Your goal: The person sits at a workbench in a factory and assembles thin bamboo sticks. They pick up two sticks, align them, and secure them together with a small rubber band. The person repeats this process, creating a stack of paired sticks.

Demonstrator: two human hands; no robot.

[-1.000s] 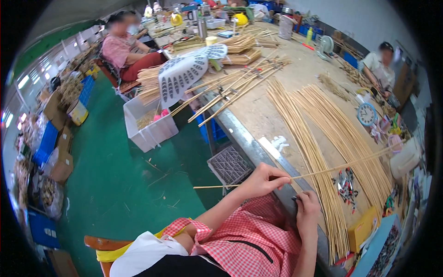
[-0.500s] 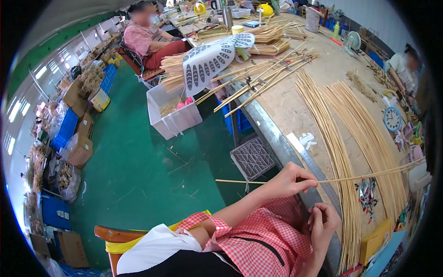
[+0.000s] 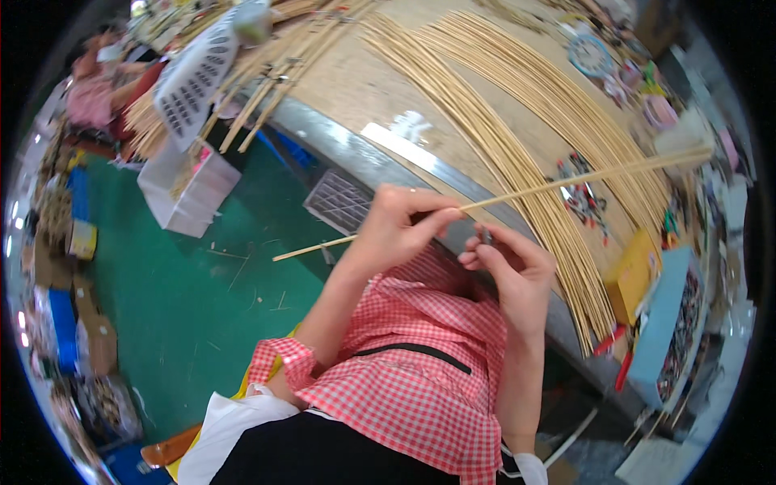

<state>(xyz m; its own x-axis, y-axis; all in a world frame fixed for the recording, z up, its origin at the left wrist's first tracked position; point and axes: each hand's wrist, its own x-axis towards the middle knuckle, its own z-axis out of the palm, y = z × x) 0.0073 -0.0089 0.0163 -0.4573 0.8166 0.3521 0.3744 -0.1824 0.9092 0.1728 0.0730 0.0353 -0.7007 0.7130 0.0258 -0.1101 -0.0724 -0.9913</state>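
Observation:
My left hand (image 3: 404, 226) pinches thin bamboo sticks (image 3: 566, 183) between thumb and fingers. They slant from above the floor on the left up over the table to the right, and their far ends part slightly. Just right of it, my right hand (image 3: 517, 271) is closed, a small dark metal piece (image 3: 486, 235) held at its fingertips; its exact kind is unclear. This piece sits a little below the sticks, apart from them. Beyond the hands, two long spreads of bamboo sticks (image 3: 477, 121) lie on the table. Small red-and-black clips (image 3: 584, 198) lie in a pile between them.
A metal ruler (image 3: 420, 155) lies along the table edge (image 3: 323, 129). At right stand a yellow box (image 3: 634, 275) and a light-blue box (image 3: 664, 323) of small parts. On the green floor at left are a white bin (image 3: 174, 194) and grey crate (image 3: 339, 198). Another person (image 3: 93, 97) sits far left.
My view has swung toward the right and down. My right hand has come up close to my left, and the small dark piece shows plainly. The left hand keeps its pinch on the sticks.

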